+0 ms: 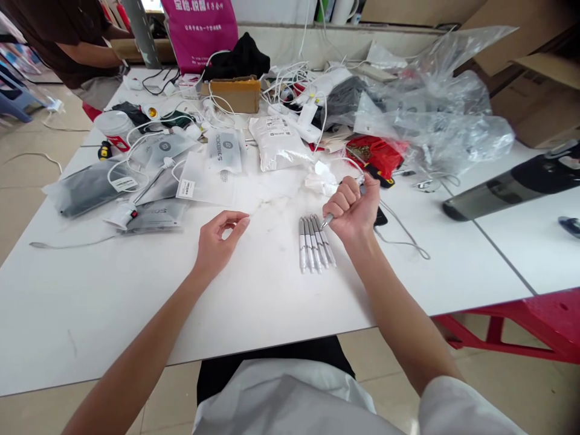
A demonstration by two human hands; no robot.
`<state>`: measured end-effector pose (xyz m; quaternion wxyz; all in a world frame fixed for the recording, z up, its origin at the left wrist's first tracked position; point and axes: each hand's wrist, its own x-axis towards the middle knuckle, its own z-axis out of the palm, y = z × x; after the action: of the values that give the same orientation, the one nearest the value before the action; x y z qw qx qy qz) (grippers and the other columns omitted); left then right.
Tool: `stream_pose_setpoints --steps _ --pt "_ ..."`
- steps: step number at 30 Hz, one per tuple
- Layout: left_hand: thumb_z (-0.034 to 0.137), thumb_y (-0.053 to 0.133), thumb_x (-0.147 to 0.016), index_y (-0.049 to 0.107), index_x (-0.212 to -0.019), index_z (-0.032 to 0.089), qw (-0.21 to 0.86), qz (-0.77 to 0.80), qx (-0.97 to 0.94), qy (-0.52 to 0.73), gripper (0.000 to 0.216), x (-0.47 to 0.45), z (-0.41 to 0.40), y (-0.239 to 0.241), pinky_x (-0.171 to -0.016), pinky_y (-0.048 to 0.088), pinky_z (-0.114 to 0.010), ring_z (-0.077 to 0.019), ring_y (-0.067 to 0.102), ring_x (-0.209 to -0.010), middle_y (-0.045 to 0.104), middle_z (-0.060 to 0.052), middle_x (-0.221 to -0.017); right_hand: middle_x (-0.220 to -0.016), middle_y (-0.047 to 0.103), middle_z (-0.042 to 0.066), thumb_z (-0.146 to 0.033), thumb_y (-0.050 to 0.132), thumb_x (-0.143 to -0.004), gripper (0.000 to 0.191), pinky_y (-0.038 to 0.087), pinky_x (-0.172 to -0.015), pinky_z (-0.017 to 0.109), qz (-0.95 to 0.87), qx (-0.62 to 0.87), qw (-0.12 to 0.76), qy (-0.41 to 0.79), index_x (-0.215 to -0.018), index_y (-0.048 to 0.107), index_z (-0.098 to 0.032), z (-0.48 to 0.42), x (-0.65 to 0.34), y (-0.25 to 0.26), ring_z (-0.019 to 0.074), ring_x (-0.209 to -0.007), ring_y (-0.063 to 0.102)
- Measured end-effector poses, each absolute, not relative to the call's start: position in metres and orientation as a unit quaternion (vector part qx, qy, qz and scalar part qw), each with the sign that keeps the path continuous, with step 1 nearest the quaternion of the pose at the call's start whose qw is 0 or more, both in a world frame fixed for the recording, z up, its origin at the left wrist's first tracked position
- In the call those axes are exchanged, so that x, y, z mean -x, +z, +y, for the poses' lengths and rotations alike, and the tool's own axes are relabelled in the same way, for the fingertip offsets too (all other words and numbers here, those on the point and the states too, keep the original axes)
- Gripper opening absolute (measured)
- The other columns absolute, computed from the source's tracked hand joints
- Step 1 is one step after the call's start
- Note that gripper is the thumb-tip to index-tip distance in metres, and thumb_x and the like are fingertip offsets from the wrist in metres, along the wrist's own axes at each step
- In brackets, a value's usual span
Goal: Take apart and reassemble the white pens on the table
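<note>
Over the cluttered white table (90, 302) our right hand (352, 211) grips a slim silver pen (327, 221) in a fist, tip beside the row of white pens (314, 244) running away from us, our empty left hand (220, 238) half-open farther left.

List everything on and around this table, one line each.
row of pens: about five, white, centre
held pen: one, silver tip, above the row
pouches: several, grey-white, centre-left
cables: many, white, far side
cardboard box: one, brown, far centre
bag: one, magenta, far edge
plastic sheeting: one heap, clear, far right
table: one, white, underneath
left hand: one, bare, open, left of the pens
right hand: one, bare, closed on held pen
</note>
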<state>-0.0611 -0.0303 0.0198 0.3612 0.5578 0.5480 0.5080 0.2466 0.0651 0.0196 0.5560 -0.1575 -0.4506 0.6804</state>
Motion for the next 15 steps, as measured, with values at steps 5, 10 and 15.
stream_pose_setpoints --steps 5,10,15 --pt "0.048 0.076 -0.092 0.080 -0.099 0.024 0.358 0.556 -0.567 0.490 0.025 0.060 -0.033 0.021 -0.095 0.055 -0.036 -0.0233 0.071 -0.100 0.079 -0.006 -0.104 -0.051 0.048 -0.002 -0.069 0.051 -0.101 0.055 0.027 -0.044 0.031 -0.341 -0.018 0.508 0.791 -0.067 0.058 -0.026 0.073 -0.253 0.007 0.0122 -0.042 0.031" --pt "0.048 0.075 -0.093 0.080 -0.098 0.024 0.354 0.557 -0.580 0.478 0.025 0.060 -0.033 0.020 -0.094 0.055 -0.036 -0.0233 0.070 -0.098 0.080 -0.006 -0.104 -0.048 0.045 -0.004 -0.070 0.049 -0.101 0.056 0.024 -0.043 0.030 -0.383 0.024 0.535 0.753 -0.069 0.056 -0.026 0.062 -0.248 0.019 0.0105 -0.042 0.026" --pt "0.048 0.073 -0.095 0.080 -0.097 0.025 0.342 0.548 -0.601 0.471 0.025 0.061 -0.034 0.019 -0.091 0.054 -0.035 -0.0227 0.069 -0.096 0.079 -0.006 -0.104 -0.047 0.019 -0.009 -0.076 0.024 -0.104 0.066 0.019 -0.047 0.030 -0.514 0.225 0.571 0.599 -0.063 0.031 -0.026 0.051 -0.243 0.042 0.0076 -0.044 0.015"
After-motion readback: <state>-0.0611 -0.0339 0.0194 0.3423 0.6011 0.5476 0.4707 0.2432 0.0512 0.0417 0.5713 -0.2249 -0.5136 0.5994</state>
